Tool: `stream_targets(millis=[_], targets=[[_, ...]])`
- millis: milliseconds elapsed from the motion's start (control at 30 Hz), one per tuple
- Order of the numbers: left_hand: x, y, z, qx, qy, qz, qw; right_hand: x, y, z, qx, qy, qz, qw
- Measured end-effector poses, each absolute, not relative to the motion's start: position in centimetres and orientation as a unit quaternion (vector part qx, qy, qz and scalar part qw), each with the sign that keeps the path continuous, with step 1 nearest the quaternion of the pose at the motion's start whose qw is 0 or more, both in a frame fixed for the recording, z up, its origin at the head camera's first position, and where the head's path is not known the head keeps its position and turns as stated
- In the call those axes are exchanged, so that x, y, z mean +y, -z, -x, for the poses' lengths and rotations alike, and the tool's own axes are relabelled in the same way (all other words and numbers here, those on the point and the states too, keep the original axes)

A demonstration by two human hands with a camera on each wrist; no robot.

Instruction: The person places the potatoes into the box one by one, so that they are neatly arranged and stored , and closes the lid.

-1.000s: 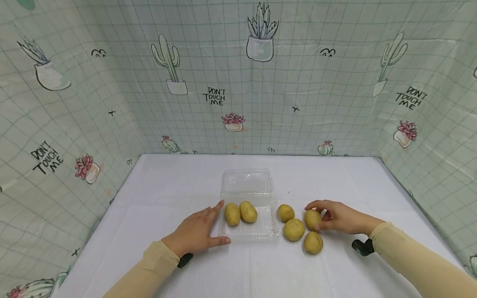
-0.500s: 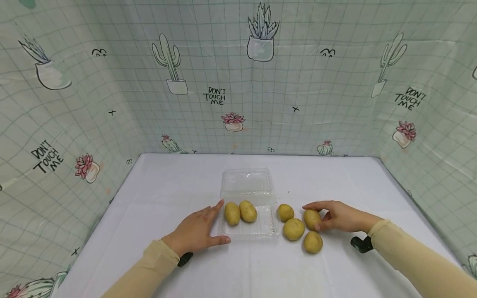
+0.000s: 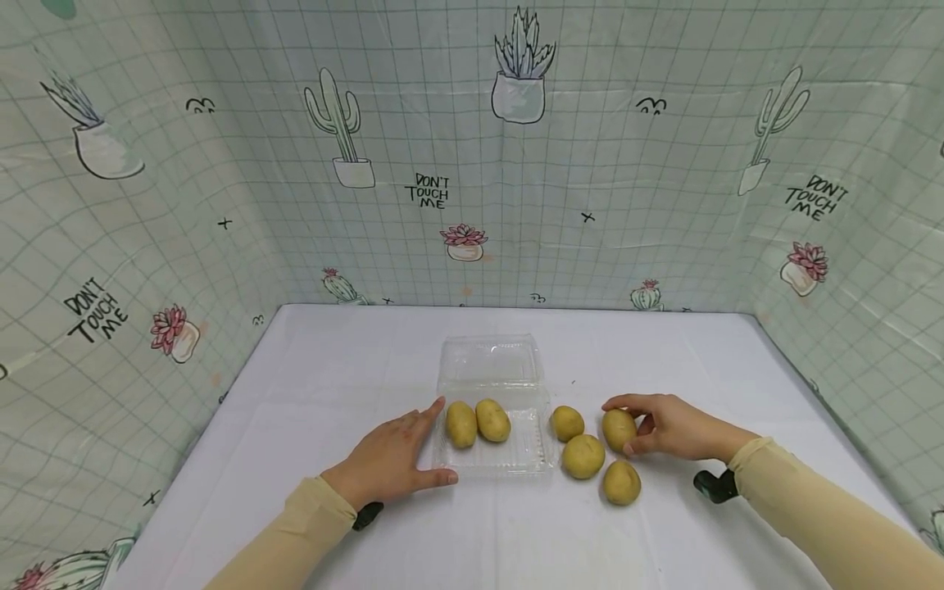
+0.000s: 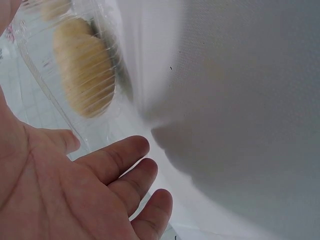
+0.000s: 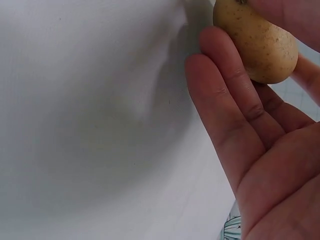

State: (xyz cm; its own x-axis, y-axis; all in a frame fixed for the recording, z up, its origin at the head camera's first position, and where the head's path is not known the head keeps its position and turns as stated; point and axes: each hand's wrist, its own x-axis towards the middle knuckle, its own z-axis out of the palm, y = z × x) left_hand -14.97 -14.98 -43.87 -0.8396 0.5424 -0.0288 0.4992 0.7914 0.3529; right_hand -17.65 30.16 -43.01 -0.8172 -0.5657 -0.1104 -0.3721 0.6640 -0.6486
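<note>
A clear plastic clamshell box (image 3: pixel 527 438) lies with its lid folded back, two potatoes (image 3: pixel 461 424) side by side in its left half. Beside the box's left edge is my left hand (image 3: pixel 387 460), fingers spread and thumb near the front corner; in the left wrist view its palm (image 4: pixel 60 195) holds nothing. To the right of the box my right hand (image 3: pixel 674 428) holds a potato (image 3: pixel 618 430) between thumb and fingers. The right wrist view shows that potato (image 5: pixel 260 42) between the thumb and the fingers (image 5: pixel 220 95), partly hidden by the thumb.
Three loose potatoes (image 3: pixel 583 456) lie between the box and my right hand, close to the held one. A white cloth (image 3: pixel 354 352) covers the table. Patterned curtain walls (image 3: pixel 590 164) stand at the back and both sides.
Almost nothing differs. Both hands, the box and the potatoes keep their places; the whole head view shifts very slightly.
</note>
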Motion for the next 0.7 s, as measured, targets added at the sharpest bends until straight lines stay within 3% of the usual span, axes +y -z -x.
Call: stream_targets(millis=[700], targets=[[-15.0, 43.7, 15.0, 0.942, -0.167, -0.285, 0.063, 27.1, 39.7, 19.6, 0.891, 0.333, 0.288, 0.114]])
